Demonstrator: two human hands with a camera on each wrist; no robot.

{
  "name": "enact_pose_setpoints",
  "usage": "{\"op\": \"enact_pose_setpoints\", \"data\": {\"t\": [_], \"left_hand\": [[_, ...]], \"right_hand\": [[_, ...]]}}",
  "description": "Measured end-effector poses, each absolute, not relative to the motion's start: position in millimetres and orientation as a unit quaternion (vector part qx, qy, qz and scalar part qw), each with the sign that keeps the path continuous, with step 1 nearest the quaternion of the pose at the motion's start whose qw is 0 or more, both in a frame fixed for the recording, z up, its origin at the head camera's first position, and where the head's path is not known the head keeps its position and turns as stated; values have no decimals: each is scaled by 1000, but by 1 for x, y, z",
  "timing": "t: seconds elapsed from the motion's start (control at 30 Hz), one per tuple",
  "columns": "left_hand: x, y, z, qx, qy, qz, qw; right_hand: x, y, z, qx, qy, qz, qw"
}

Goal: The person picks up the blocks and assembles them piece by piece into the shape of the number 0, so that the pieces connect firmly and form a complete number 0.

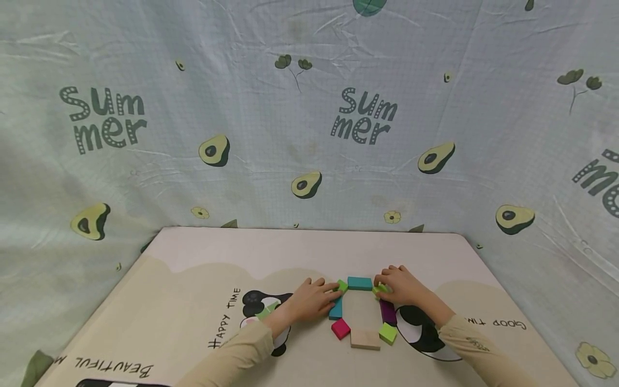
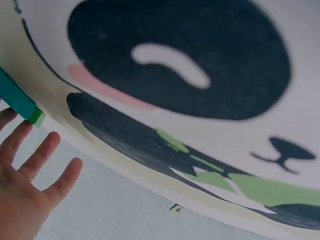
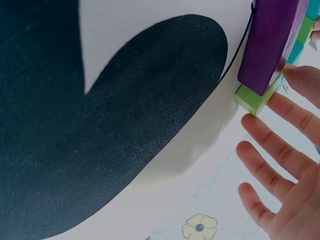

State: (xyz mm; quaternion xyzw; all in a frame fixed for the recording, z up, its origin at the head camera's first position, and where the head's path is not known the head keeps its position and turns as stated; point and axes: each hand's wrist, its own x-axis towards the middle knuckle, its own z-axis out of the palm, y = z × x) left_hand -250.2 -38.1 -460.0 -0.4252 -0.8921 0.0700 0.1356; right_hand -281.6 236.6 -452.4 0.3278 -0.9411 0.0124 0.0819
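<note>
Blocks form a ring on the table. My left hand (image 1: 311,300), fingers extended, touches a green block (image 1: 343,286) at the ring's far left corner, beside a teal block (image 1: 336,309). At the far right corner my right hand (image 1: 400,285) pinches another green block (image 1: 379,291) between thumb and index finger; its other fingers are spread in the right wrist view. Between these corners lies a second teal block (image 1: 360,283). A purple block (image 3: 272,45) adjoins the right green block. The left thumb is hidden in the left wrist view.
The near side of the ring has a red block (image 1: 340,329), a plain wooden block (image 1: 365,340) and a lime green block (image 1: 388,333). The table (image 1: 203,244) bears printed pandas and lettering. A patterned curtain (image 1: 261,134) hangs behind and beside it.
</note>
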Motion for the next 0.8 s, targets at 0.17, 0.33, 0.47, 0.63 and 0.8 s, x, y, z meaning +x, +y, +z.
{"op": "enact_pose_setpoints", "data": {"t": [0.17, 0.33, 0.47, 0.63, 0.8], "left_hand": [[-251, -39, -459, -423, -894, 64, 132], [-251, -41, -459, -421, -893, 74, 139], [-250, -43, -457, -425, -889, 77, 153], [-246, -47, -452, -439, -879, 56, 175], [-238, -59, -445, -439, -880, 22, 182]], "right_hand": [[-281, 236, -450, 326, -942, 15, 82], [-281, 239, -449, 313, -946, 23, 84], [-278, 243, -449, 309, -946, 30, 90], [-270, 252, -453, 306, -945, 37, 112], [-262, 263, -458, 304, -939, 42, 155]]}}
